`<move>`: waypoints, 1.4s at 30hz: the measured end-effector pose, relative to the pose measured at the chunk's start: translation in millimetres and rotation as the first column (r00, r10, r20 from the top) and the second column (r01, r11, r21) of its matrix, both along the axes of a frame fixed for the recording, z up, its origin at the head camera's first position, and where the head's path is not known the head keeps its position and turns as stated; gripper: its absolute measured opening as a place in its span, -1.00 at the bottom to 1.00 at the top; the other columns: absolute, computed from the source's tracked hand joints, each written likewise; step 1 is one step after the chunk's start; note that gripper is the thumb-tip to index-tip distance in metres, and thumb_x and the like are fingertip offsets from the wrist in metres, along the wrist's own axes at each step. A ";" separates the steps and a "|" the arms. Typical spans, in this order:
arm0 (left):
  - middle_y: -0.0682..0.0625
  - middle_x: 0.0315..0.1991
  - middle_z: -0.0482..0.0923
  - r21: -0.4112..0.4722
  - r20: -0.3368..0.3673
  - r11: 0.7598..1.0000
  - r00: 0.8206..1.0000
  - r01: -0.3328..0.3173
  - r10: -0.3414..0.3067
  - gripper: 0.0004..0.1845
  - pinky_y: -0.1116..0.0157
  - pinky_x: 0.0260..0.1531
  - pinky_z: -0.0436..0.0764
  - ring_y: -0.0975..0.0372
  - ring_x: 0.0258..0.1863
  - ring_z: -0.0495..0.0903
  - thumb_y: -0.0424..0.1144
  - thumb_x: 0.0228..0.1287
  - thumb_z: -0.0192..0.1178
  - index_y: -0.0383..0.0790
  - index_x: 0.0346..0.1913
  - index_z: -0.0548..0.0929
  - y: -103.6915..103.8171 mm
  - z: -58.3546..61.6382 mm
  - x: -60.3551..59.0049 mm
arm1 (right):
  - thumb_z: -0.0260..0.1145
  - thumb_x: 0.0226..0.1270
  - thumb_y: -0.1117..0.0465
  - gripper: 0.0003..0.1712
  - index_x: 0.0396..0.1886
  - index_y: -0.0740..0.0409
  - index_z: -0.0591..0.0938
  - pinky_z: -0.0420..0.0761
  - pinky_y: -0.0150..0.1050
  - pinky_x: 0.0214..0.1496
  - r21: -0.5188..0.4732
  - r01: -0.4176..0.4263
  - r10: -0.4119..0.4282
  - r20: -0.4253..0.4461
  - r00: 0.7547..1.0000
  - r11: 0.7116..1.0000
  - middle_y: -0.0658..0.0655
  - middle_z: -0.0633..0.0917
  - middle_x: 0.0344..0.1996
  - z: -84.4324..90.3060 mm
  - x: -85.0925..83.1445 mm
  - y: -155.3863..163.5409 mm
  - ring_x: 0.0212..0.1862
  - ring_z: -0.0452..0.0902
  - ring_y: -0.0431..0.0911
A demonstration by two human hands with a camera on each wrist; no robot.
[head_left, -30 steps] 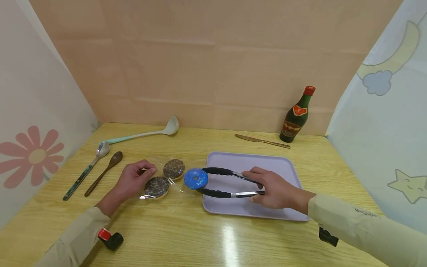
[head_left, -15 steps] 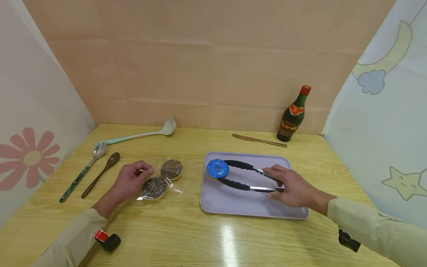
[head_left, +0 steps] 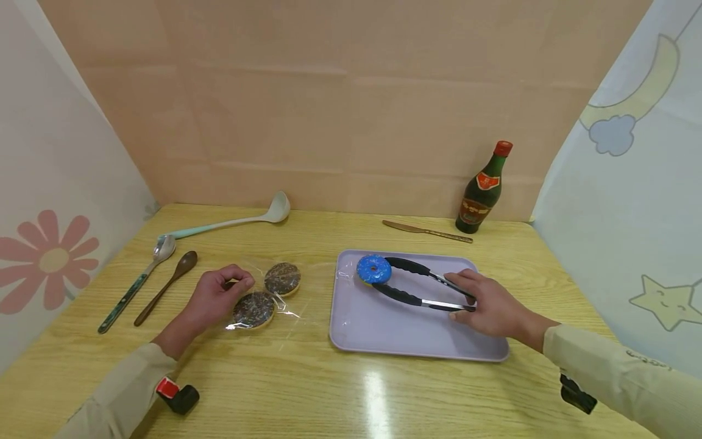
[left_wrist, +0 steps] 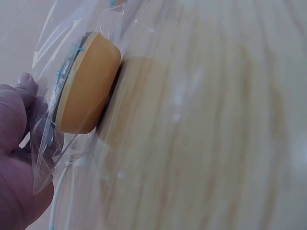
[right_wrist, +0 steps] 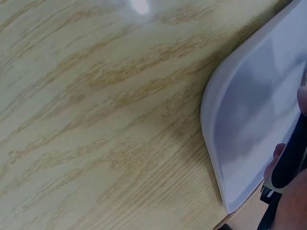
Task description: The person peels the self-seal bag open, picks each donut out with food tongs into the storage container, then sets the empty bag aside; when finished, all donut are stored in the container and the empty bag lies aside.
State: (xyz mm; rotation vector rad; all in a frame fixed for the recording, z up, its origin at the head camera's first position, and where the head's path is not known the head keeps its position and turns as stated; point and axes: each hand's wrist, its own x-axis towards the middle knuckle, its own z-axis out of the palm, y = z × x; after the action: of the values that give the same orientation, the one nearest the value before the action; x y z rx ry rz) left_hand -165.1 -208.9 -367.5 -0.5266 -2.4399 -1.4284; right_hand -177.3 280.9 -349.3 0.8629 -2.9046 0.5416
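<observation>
My right hand [head_left: 490, 305] grips a pair of tongs [head_left: 433, 301] with black and metal arms. Between the tongs' black ends sits a blue-iced doughnut [head_left: 374, 269], over the upper left part of a pale purple tray [head_left: 351, 332]. On the left, my left hand [head_left: 216, 296] pinches the edge of a clear plastic bag [left_wrist: 45, 167]. Two dark-iced doughnuts with pale streaks lie in the bag: the nearer doughnut [head_left: 253, 309] right by my fingers, the farther doughnut [head_left: 282, 278] behind it. The left wrist view shows one doughnut's tan side [left_wrist: 91, 86] through the plastic.
A ladle [head_left: 230, 221], a green-handled spoon [head_left: 131, 289] and a wooden spoon [head_left: 167, 286] lie at the left. Behind the tray are a table knife [head_left: 428, 231] and a green bottle [head_left: 479, 192] with a red cap. Walls enclose the table's back and sides.
My right hand has moved right with the tongs, carrying the blue doughnut from beside the bag to over the tray, then slightly farther back. My left hand has stayed at the bag.
</observation>
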 end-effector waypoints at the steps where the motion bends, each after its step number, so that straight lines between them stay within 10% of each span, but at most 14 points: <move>1: -0.31 -0.41 0.58 0.006 -0.002 1.000 1.000 0.002 -0.002 -0.93 0.47 -0.46 0.49 0.28 -0.47 0.50 -0.56 0.26 0.14 -0.50 -0.36 0.61 0.2 -0.1 0.0 | 0.51 0.01 0.17 -0.28 0.20 0.29 0.49 0.35 -0.24 -0.34 0.002 0.003 -0.003 0.002 1.000 1.000 0.07 0.51 -0.09 -0.4 -0.3 0.1 -0.40 0.34 -0.14; 23: -0.31 -0.39 0.58 0.028 0.002 0.999 1.000 0.016 -0.016 -0.93 0.47 -0.42 0.50 0.28 -0.43 0.51 -0.57 0.26 0.14 -0.51 -0.35 0.61 -0.6 -3.2 -1.2 | 0.52 0.01 0.13 -0.18 0.26 0.31 0.41 0.36 -0.22 -0.33 -0.021 0.079 -0.078 0.039 0.996 0.997 0.09 0.47 -0.14 -5.6 1.3 0.2 -0.35 0.36 -0.12; 31: -0.22 -0.39 0.60 0.032 0.005 0.999 1.000 -0.002 0.002 -0.92 0.48 -0.41 0.51 0.37 -0.42 0.51 -0.55 0.27 0.15 -0.45 -0.34 0.63 -9.1 -22.4 -12.9 | 0.53 0.00 0.10 -0.20 0.26 0.20 0.45 0.37 -0.31 -0.35 -0.114 -0.037 0.041 0.030 0.999 0.993 0.01 0.47 -0.18 -5.8 15.5 -24.9 -0.38 0.36 -0.18; 42: -0.31 -0.42 0.56 0.051 -0.019 0.998 0.999 0.040 -0.039 -0.92 0.48 -0.42 0.51 0.36 -0.44 0.51 -0.60 0.25 0.12 -0.52 -0.36 0.60 0.9 -2.0 1.1 | 0.47 0.09 0.11 -0.29 0.24 0.20 0.45 0.36 -0.33 -0.32 -0.120 -0.127 0.135 0.061 0.989 0.985 -0.03 0.47 -0.18 -6.8 26.5 -61.1 -0.41 0.38 -0.19</move>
State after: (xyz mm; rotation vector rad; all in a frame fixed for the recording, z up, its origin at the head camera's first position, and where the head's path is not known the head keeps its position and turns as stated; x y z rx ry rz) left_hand -164.1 -208.0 -369.5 -0.5771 -2.3846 -1.4913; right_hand -150.8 219.9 -356.1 1.0439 -2.8562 0.7569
